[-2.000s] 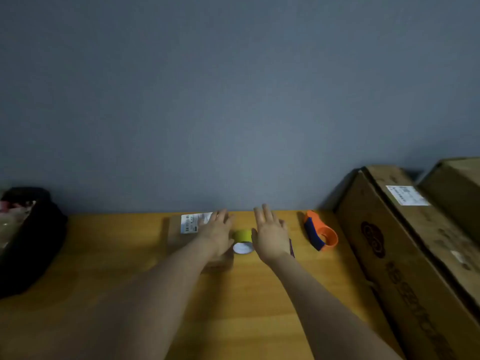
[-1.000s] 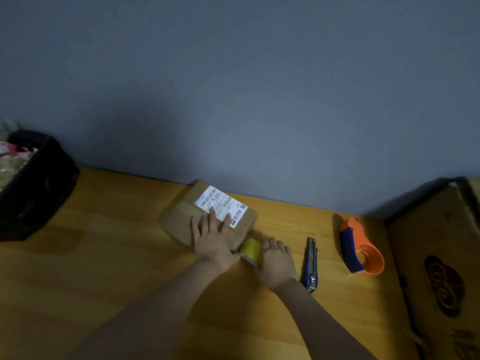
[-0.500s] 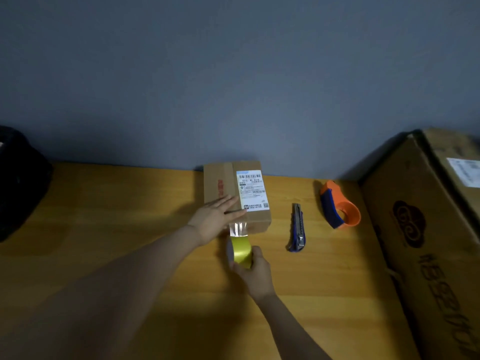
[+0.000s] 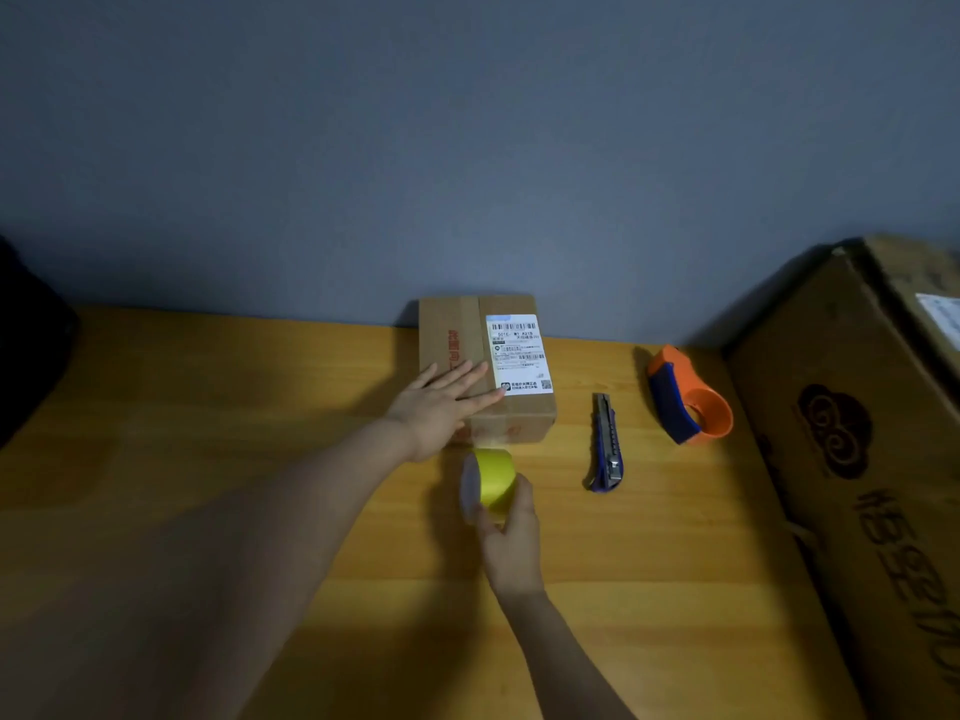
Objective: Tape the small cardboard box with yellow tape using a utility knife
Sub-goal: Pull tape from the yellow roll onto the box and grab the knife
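Note:
A small cardboard box (image 4: 467, 324) with a white shipping label stands on the wooden table against the grey wall. My left hand (image 4: 441, 405) lies flat on the box's near top, fingers spread. Just in front of the box, my right hand (image 4: 511, 537) grips a roll of yellow tape (image 4: 493, 475), and a short strip of tape runs from the roll up the box's front face. A blue utility knife (image 4: 605, 444) lies on the table to the right of the box, untouched.
An orange and blue tape dispenser (image 4: 688, 397) sits right of the knife. A large cardboard carton (image 4: 857, 459) fills the right side. A dark object (image 4: 26, 345) sits at the left edge. The wooden table (image 4: 208, 407) extends left and toward me.
The box was turned lengthwise against the wall. My right hand drew the roll back toward me, stretching tape from the box's front. My left hand stays flat on the box.

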